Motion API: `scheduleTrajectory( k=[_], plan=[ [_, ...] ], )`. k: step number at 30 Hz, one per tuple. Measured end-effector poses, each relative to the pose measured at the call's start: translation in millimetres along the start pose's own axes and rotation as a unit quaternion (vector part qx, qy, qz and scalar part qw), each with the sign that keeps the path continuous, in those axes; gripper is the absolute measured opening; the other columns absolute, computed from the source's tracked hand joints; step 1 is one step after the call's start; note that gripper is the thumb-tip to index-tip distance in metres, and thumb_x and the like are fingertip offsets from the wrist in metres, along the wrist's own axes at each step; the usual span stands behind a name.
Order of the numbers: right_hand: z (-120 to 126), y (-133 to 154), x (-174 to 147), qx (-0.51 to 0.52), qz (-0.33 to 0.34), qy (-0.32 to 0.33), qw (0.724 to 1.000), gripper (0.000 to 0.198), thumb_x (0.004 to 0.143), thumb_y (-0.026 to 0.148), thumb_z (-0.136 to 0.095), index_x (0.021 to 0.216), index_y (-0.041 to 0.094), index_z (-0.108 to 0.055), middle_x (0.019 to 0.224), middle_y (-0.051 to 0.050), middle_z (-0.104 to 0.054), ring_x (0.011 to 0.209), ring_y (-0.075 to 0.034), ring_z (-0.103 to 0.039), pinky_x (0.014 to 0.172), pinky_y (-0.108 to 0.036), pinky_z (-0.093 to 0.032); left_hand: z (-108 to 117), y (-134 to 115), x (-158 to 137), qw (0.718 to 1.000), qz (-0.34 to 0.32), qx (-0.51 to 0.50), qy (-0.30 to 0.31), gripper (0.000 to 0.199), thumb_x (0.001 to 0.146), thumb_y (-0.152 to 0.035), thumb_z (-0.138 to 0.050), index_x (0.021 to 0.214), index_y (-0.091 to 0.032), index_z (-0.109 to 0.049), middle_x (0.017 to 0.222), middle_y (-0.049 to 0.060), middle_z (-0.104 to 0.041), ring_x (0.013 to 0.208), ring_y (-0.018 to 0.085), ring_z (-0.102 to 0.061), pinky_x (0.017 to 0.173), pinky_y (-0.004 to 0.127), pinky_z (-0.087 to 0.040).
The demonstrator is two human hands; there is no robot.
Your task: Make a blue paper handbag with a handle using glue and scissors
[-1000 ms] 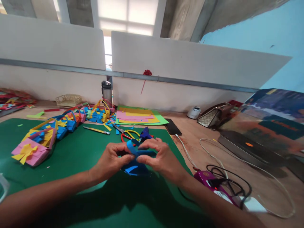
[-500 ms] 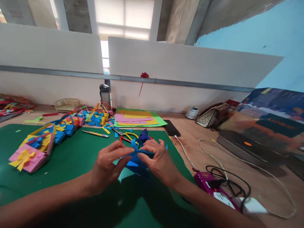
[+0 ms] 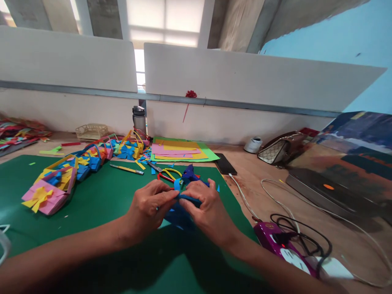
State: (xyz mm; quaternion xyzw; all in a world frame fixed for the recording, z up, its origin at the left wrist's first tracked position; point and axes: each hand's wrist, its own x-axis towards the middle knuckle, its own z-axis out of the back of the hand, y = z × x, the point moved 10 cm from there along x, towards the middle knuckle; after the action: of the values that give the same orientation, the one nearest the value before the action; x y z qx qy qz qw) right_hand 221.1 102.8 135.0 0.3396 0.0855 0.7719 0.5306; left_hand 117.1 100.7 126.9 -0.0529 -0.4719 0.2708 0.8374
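Blue paper (image 3: 179, 217) over grn mat (image 3: 101, 196); wht panels (image 3: 245, 77) behind

Brown table (image 3: 248, 175): green mat (image 3: 104, 200), black phone (image 3: 226, 164), purple power strip (image 3: 266, 232). On mat: paper baskets (image 3: 55, 200), cutter (image 3: 126, 169), scissors (image 3: 156, 168).

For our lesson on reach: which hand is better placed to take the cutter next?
Probably the left hand: it is nearer the cutter than the right hand is. Both hold the blue paper, so the left would first have to let go.
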Motion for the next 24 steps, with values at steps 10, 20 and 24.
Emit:
scheduleTrajectory(
  k=[10, 20, 24],
  plan=[
    [5.4, 13.7, -4.0, -0.058, 0.052, -0.012, 0.997, 0.010, 0.077, 0.018, -0.063, 0.067, 0.020, -0.062, 0.075, 0.002, -0.066, 0.078, -0.017, -0.058, 0.095, -0.045, -0.019, 6.4, -21.0, -4.3, 0.990, -0.119, 0.057, -0.043, 0.021, 0.085, -0.014, -0.052, 0.103, -0.020, -0.062, 0.079, 0.004, -0.058, 0.066, 0.010, -0.049, 0.057, 0.020, -0.042],
    [2.0, 11.0, -3.6, -0.042, 0.033, 0.023, 0.998, 0.008, 0.076, 0.014, -0.063, 0.073, 0.021, -0.064, 0.078, 0.001, -0.067, 0.079, -0.017, -0.058, 0.096, -0.049, -0.018, 1.7, -12.6, -3.5, 0.995, -0.093, 0.008, -0.024, 0.024, 0.085, -0.013, -0.052, 0.106, -0.022, -0.061, 0.084, 0.004, -0.060, 0.072, 0.010, -0.054, 0.059, 0.020, -0.046],
    [4.6, 10.0, -4.2, -0.030, 0.025, 0.027, 0.999, 0.007, 0.076, 0.016, -0.063, 0.072, 0.021, -0.064, 0.080, 0.001, -0.069, 0.080, -0.017, -0.059, 0.096, -0.048, -0.018, 4.7, -11.2, -3.5, 0.995, -0.089, 0.015, -0.035, 0.027, 0.084, -0.013, -0.052, 0.109, -0.022, -0.060, 0.084, 0.004, -0.060, 0.072, 0.010, -0.055, 0.062, 0.021, -0.048]
  ],
)
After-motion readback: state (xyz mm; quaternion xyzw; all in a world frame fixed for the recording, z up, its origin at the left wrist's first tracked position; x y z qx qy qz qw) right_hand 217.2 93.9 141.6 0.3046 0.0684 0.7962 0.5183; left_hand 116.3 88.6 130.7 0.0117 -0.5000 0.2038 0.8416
